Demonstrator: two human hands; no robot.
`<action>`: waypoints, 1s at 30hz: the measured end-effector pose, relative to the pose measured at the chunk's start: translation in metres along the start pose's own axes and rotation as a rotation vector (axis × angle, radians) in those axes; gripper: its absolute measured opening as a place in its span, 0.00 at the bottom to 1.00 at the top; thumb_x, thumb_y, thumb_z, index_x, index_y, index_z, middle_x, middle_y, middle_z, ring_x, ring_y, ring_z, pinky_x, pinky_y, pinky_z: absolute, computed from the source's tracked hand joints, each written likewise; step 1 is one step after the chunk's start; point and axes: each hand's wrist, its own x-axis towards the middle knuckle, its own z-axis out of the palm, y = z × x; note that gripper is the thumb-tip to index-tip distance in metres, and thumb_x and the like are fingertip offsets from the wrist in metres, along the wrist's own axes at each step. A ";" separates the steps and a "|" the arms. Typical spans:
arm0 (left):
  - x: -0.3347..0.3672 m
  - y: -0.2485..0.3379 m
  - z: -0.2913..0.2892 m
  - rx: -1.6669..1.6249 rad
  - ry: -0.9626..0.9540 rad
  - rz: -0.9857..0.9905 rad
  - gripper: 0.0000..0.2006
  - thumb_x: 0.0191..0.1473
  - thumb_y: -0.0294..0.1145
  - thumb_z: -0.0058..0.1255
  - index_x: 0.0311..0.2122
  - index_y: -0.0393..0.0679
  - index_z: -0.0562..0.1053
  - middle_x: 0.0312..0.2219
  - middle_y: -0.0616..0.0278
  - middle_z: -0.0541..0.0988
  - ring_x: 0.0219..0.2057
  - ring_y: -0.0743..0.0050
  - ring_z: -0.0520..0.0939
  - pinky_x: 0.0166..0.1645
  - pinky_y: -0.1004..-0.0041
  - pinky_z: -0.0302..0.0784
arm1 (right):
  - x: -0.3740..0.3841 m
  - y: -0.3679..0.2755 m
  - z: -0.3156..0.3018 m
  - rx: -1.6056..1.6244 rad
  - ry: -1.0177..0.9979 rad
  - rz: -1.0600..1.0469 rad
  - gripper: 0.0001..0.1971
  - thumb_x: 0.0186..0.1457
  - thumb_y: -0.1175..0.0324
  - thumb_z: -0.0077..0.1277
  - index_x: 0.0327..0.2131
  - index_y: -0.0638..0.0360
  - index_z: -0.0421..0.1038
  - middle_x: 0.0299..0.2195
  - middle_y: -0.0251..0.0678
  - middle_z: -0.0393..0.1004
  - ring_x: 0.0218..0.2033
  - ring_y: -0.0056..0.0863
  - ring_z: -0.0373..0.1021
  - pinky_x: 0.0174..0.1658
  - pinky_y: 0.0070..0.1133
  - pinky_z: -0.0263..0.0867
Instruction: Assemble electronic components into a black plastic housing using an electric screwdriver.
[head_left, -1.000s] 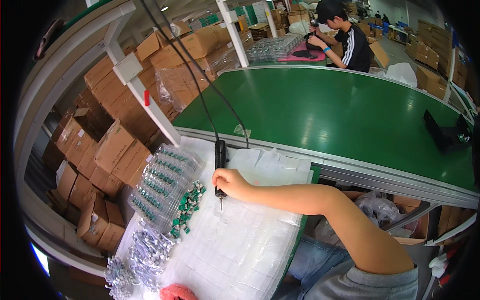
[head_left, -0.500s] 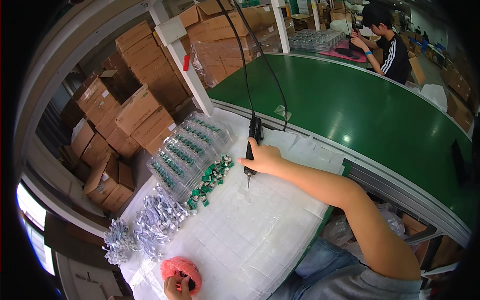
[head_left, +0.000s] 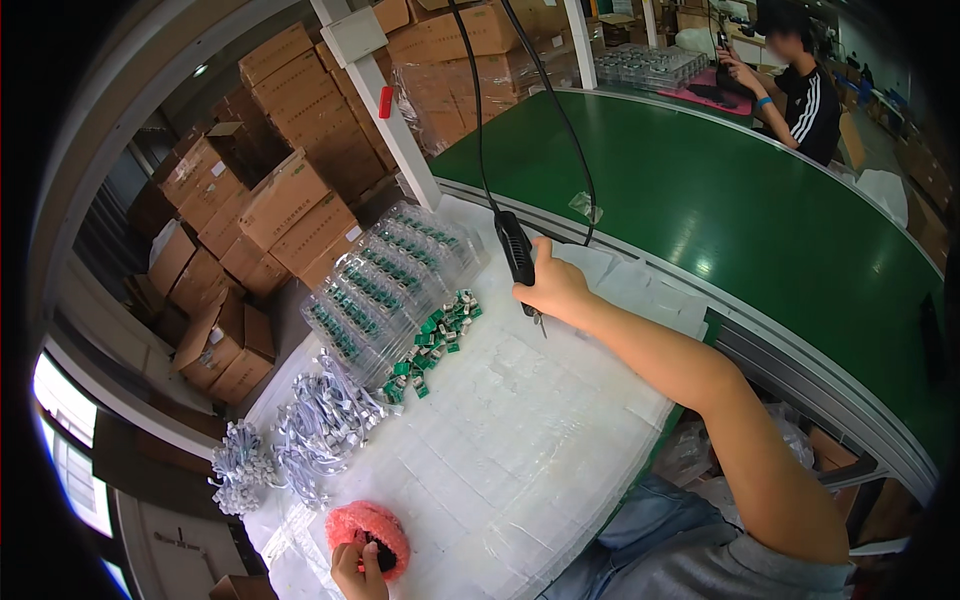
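Note:
My right hand (head_left: 556, 283) is wrapped round a black electric screwdriver (head_left: 514, 250), held above the far part of the white-covered table. Its thin bit (head_left: 543, 328) points down toward me and slightly right, and a black cable runs up from its top. At the near left, my left hand (head_left: 356, 572) reaches into a pink bubble-wrap bowl or ring (head_left: 385, 520) with dark contents. Its thumb and fingers are pinched together at the inner rim; what they hold, if anything, is hidden. Small green-and-metal connector boards (head_left: 432, 345) lie loose left of the screwdriver.
Clear plastic trays (head_left: 375, 285) filled with green boards stand at the far left. Bundles of white cables (head_left: 325, 420) lie nearer. Beyond the table runs a green conveyor (head_left: 700, 190), with a person (head_left: 800, 95) working across it. Cardboard boxes (head_left: 290, 200) are stacked behind a white post (head_left: 400, 130).
The screwdriver has lifted away from me, and its bit has swung to the right. My left hand stays at the pink bubble wrap. The whole view has shifted slightly.

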 end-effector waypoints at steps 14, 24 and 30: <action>0.003 0.005 0.003 -0.012 0.103 0.027 0.13 0.46 0.38 0.51 0.26 0.37 0.68 0.18 0.58 0.72 0.17 0.71 0.69 0.20 0.78 0.64 | 0.023 0.041 0.008 0.108 0.197 -0.120 0.30 0.39 0.55 0.53 0.42 0.65 0.55 0.27 0.47 0.70 0.30 0.42 0.68 0.33 0.31 0.62; 0.000 0.001 0.005 0.031 0.109 0.161 0.14 0.48 0.40 0.49 0.28 0.37 0.69 0.21 0.56 0.73 0.20 0.69 0.72 0.24 0.75 0.68 | 0.021 0.040 0.011 0.119 0.139 -0.062 0.23 0.44 0.57 0.49 0.39 0.65 0.57 0.30 0.47 0.69 0.33 0.43 0.66 0.35 0.32 0.62; -0.002 -0.006 0.001 0.119 0.094 0.219 0.15 0.47 0.42 0.49 0.30 0.37 0.69 0.23 0.54 0.74 0.23 0.65 0.74 0.29 0.73 0.70 | 0.006 0.032 0.010 0.196 0.539 -0.232 0.19 0.46 0.62 0.47 0.38 0.64 0.57 0.31 0.45 0.68 0.34 0.43 0.64 0.38 0.32 0.60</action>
